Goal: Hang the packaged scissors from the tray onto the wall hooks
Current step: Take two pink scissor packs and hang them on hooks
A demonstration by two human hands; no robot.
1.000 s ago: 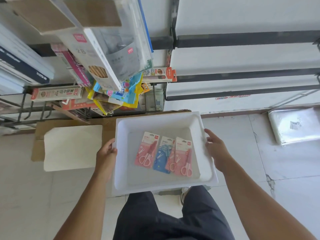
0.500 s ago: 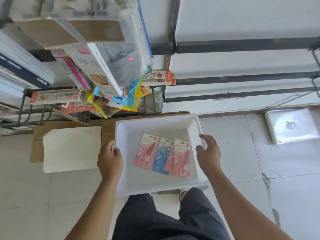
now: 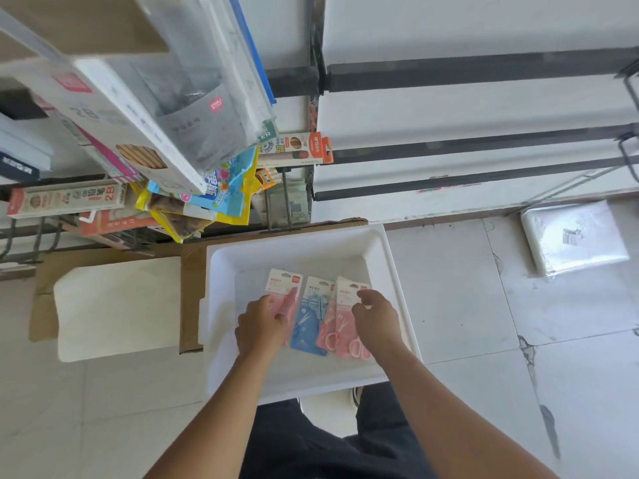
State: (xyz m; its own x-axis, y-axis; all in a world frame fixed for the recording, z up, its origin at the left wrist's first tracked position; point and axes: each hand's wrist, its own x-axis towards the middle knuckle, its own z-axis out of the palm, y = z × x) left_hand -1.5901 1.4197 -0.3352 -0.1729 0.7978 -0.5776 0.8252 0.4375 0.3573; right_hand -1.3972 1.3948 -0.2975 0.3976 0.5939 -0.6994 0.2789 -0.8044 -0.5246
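A white tray [image 3: 397,271] sits low in front of me, and what it rests on is hidden. Inside lie several packaged scissors side by side: a pink pack on the left [image 3: 284,285], a blue pack [image 3: 311,323] in the middle, and a pink pack on the right [image 3: 345,337] overlapping another pink one. My left hand [image 3: 261,326] covers the lower half of the left pink pack, thumb pressed on it. My right hand [image 3: 375,319] hovers over the right pink pack, fingers apart, fingertips at its upper edge. Black wall rails [image 3: 484,67] run across the white wall above, with wire hooks [image 3: 629,157] at the far right.
Hanging stationery packs [image 3: 207,140] crowd the rack at upper left, close over the tray. A cardboard sheet with a white board [image 3: 117,305] lies left of the tray. A plastic-wrapped white bundle [image 3: 574,236] lies on the tiled floor at right. My dark trousers [image 3: 328,444] are below.
Both hands have let go of the tray's side rims and moved inward onto the scissors packs. The view has dropped closer to the tray.
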